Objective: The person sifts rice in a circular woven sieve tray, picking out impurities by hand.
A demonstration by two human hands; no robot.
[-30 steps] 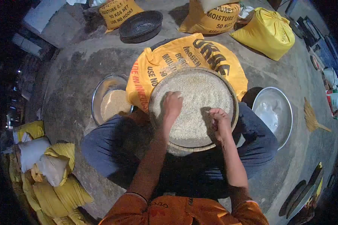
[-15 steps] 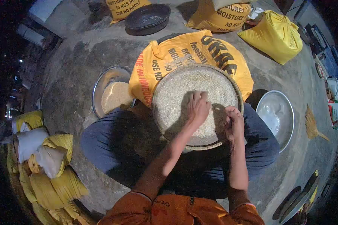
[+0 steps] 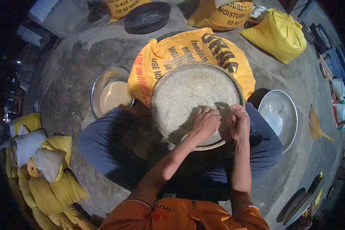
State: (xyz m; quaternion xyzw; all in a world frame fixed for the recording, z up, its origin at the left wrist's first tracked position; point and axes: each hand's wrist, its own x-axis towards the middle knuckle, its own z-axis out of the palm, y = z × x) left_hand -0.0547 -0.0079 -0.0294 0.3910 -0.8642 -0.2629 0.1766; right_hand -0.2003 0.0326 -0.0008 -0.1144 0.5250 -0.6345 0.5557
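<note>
A round woven winnowing tray [image 3: 211,147] filled with pale grain [image 3: 195,86] rests across my lap, and looks like rice. Over its lower right part, my left hand [image 3: 207,123] bends low at the grain with fingers curled together; whatever is under the fingertips is hidden. My right hand [image 3: 240,122] is at the tray's right edge, its thumb and fingers drawn into a pinch. Anything inside that pinch is too small to make out. Beneath the tray's far side lies a flattened orange printed sack [image 3: 157,65].
To the left stands a metal basin [image 3: 97,82] holding grain. On the right is another metal basin [image 3: 278,132], with a small straw brush [image 3: 316,124] beyond it. A black pan [image 3: 147,18], a yellow sack [image 3: 280,36] and printed sacks [image 3: 224,17] stand ahead. More sacks [image 3: 51,168] lie left.
My left hand has moved down toward the near rim and its fingers have curled in. The right hand has shifted slightly up, staying pinched at the right edge. The view has shifted a little.
</note>
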